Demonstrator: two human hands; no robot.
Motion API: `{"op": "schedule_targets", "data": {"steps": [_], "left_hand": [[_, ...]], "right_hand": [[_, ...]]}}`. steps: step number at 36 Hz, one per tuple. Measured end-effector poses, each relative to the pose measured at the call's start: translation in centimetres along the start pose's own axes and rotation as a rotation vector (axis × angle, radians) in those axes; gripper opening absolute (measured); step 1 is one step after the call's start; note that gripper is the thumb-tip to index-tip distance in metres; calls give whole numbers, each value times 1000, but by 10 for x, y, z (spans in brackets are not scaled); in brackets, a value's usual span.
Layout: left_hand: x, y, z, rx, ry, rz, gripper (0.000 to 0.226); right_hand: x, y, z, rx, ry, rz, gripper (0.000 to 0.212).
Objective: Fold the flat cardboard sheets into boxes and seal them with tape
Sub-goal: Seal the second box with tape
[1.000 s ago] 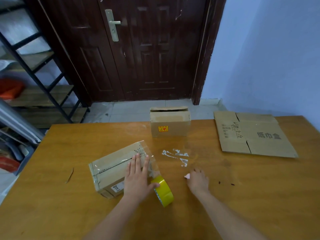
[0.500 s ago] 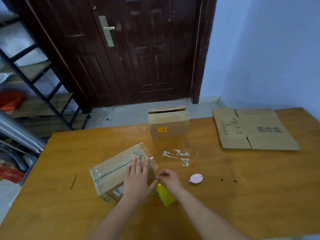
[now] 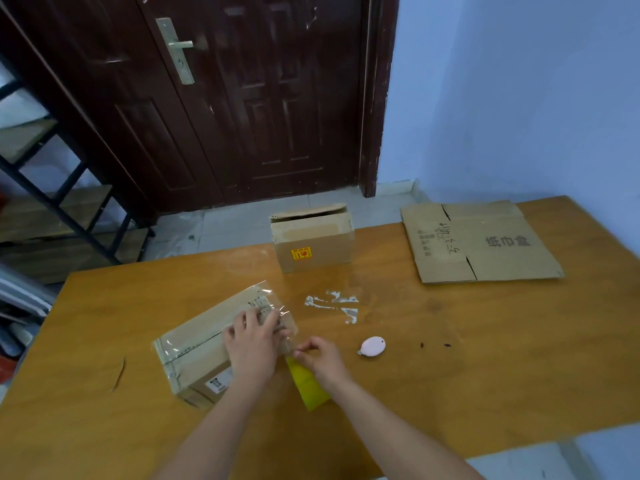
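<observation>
- Left hand [image 3: 252, 344]: flat on top of the taped box [image 3: 207, 344], fingers spread and straight, pressing down near the box's right end.
- Right hand [image 3: 320, 358]: just right of the left one, thumb and forefinger pinched together at the clear tape by the box's right end, above the yellow tape roll [image 3: 306, 384].
- Taped box: lying near-left on the wooden table [image 3: 485, 358], turned at an angle, shiny tape over its top and ends, white label on the near face.
- Yellow tape roll: on edge, just right of the box, partly hidden under the right hand.
- Small pink oval object [image 3: 372, 346]: right of the right hand, apart from it; kind unclear.
- Scraps of clear tape [image 3: 334, 304]: stuck on the table beyond the hands.
- Second box [image 3: 311, 239]: upright at the far edge, top flap raised, yellow-red sticker in front.
- Flat cardboard sheet [image 3: 479, 239]: far right, printed side up.
- Thin cardboard sliver [image 3: 118, 374]: near left of the taped box.
- Dark door [image 3: 242, 98] beyond the table, shelving [image 3: 52, 188] far left.
</observation>
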State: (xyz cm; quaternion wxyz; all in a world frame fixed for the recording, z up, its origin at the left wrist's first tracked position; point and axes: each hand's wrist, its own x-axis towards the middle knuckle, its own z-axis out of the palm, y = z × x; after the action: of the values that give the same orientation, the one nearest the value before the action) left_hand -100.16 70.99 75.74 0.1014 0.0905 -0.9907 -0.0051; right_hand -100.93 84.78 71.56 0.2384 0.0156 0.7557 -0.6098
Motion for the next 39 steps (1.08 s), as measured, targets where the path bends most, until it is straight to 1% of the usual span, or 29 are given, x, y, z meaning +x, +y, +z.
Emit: {"op": "schedule_targets", "data": {"steps": [4, 9, 12, 13, 16, 20, 23, 25, 27, 30, 32, 33, 34, 36, 39], "left_hand": [[2, 1, 2, -54, 32, -17, 37], [-2, -6, 5, -95, 56, -35, 35], [-5, -10, 7, -109, 62, -42, 36], [-5, -9, 7, -109, 60, -50, 36], [-2, -8, 6, -122, 57, -83, 33], [0, -11, 7, -109, 67, -76, 33], [-2, -13, 9, -82, 96, -47, 34], [-2, -16, 11, -69, 109, -28, 35], [-2, -22, 12, -52, 104, 2, 41], [-4, -33, 11, -39, 84, 30, 47], [-6, -40, 9, -44, 79, 23, 48], [-7, -44, 9, -47, 84, 26, 50], [-8, -47, 10, -51, 95, 34, 51], [-11, -51, 9, -64, 112, 51, 51], [-12, -54, 9, -78, 92, 50, 50]], "right_hand": [[-1, 0, 1, -16, 25, -9, 27], [1, 0, 7, -114, 42, -55, 34], [2, 1, 13, -173, 63, -64, 28], [1, 1, 13, -188, 69, -70, 29], [-9, -3, 7, -250, 83, -86, 43], [-18, 5, -5, -228, 116, -86, 44], [-21, 5, -16, -173, 125, -3, 35], [-21, 1, -23, -175, 109, 48, 36], [-21, -6, -29, -271, 55, 94, 37], [-22, -13, -36, -503, -81, 214, 37], [-22, -12, -37, -594, -141, 305, 29], [-22, -11, -35, -612, -141, 345, 28], [-22, -8, -33, -620, -126, 367, 30], [-22, -4, -26, -612, -53, 366, 36], [-21, -7, -17, -638, 34, 368, 36]]}}
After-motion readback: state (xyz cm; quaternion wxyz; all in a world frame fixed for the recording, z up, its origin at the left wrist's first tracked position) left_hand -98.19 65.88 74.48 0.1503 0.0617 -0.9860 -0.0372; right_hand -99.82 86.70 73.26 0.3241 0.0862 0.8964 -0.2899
